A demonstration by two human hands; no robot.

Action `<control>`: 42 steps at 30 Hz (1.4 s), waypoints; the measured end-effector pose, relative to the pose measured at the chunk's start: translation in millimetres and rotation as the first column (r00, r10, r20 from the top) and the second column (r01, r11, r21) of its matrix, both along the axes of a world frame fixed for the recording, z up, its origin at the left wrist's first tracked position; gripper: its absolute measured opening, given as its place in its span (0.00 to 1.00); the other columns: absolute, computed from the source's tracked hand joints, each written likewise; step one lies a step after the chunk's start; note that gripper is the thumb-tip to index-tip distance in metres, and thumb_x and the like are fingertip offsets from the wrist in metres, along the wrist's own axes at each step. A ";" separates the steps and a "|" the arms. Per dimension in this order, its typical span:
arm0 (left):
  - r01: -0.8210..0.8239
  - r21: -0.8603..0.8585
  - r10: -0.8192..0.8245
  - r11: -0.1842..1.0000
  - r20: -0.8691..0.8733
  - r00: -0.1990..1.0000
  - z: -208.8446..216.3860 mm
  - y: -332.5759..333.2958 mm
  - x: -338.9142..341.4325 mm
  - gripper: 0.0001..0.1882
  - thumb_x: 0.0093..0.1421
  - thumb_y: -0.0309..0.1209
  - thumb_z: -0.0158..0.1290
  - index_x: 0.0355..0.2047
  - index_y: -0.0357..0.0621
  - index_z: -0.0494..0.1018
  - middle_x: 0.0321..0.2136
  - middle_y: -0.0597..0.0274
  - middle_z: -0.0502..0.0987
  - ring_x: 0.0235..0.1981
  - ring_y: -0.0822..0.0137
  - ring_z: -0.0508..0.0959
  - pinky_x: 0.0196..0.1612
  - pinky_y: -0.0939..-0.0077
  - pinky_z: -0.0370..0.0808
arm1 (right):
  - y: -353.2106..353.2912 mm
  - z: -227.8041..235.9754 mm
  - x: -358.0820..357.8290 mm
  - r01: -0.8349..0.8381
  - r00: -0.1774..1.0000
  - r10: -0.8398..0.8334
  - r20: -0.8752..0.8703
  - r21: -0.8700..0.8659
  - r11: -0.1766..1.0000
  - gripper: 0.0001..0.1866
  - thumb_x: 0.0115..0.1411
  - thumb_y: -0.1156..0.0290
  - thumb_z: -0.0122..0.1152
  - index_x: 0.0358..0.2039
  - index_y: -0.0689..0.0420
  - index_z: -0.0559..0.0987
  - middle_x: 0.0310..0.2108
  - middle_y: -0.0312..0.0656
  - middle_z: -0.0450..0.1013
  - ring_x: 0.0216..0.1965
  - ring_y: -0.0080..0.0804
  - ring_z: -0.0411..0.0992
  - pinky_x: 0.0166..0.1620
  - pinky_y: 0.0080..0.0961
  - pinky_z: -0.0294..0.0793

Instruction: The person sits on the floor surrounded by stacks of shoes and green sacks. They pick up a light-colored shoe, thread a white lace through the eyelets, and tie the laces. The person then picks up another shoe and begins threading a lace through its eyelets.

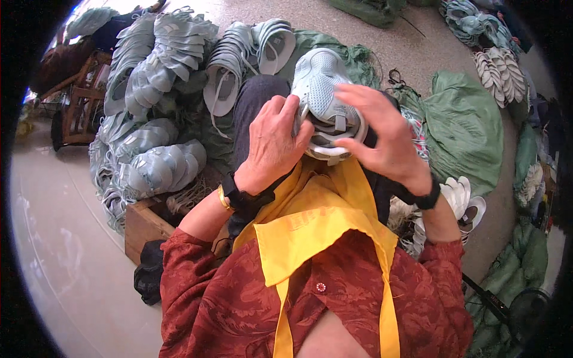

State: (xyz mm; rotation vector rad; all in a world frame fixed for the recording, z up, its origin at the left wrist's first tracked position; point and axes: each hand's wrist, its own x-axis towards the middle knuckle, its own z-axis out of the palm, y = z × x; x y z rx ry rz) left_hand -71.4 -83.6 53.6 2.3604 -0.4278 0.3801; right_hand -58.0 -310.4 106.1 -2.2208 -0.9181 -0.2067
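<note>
A pale blue-grey mesh shoe upper rests over my lap, its toe pointing away from me and its opening toward me. Along its left edge, my left hand grips it, the thumb and curled fingers closed at the lacing side. A short bit of white lace shows by those fingertips. My right hand is at the right side of the upper, thumb and fingers apart, with nothing visible held in it. Whether its fingertips touch the upper is hard to tell.
Stacks of nested pale blue uppers lie at the left, above a wooden box. More uppers sit just beyond my knees. Green sacking lies at the right, with white uppers nearer. A wooden stool stands far left.
</note>
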 end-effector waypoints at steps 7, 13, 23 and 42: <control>-0.005 -0.140 0.007 0.990 0.010 1.000 -3.7 -0.7 1.4 0.09 0.58 0.22 0.51 0.39 0.35 0.69 0.37 0.44 0.71 0.37 0.41 0.75 0.39 0.54 0.73 | 39.4 -28.7 0.5 0.076 0.996 -0.073 0.055 -0.054 0.996 0.30 0.53 0.73 0.68 0.58 0.61 0.73 0.58 0.51 0.72 0.59 0.50 0.70 0.62 0.42 0.68; -0.022 -0.153 0.025 0.988 0.016 1.000 -3.2 -3.0 1.3 0.08 0.58 0.21 0.49 0.39 0.34 0.70 0.38 0.46 0.71 0.36 0.42 0.75 0.38 0.56 0.74 | 39.3 -35.8 -0.7 0.097 0.991 -0.092 0.093 -0.040 0.995 0.27 0.52 0.77 0.65 0.55 0.61 0.76 0.56 0.50 0.74 0.57 0.48 0.72 0.60 0.41 0.70; -0.001 -0.156 0.016 0.988 0.093 0.996 -4.6 -8.0 7.0 0.07 0.58 0.18 0.51 0.38 0.33 0.71 0.38 0.49 0.71 0.32 0.50 0.76 0.35 0.63 0.75 | 37.3 -37.4 -2.9 0.092 0.992 -0.086 0.096 -0.055 0.994 0.23 0.52 0.77 0.65 0.51 0.63 0.77 0.54 0.52 0.75 0.56 0.49 0.73 0.59 0.41 0.71; 0.173 0.063 -0.178 0.983 0.083 0.981 -2.9 -5.6 14.7 0.11 0.56 0.26 0.57 0.39 0.37 0.72 0.50 0.50 0.74 0.36 0.52 0.73 0.39 0.63 0.74 | 6.5 -37.6 8.3 0.093 0.988 -0.095 0.119 0.024 0.995 0.21 0.60 0.72 0.60 0.54 0.65 0.75 0.57 0.56 0.72 0.59 0.55 0.70 0.63 0.44 0.67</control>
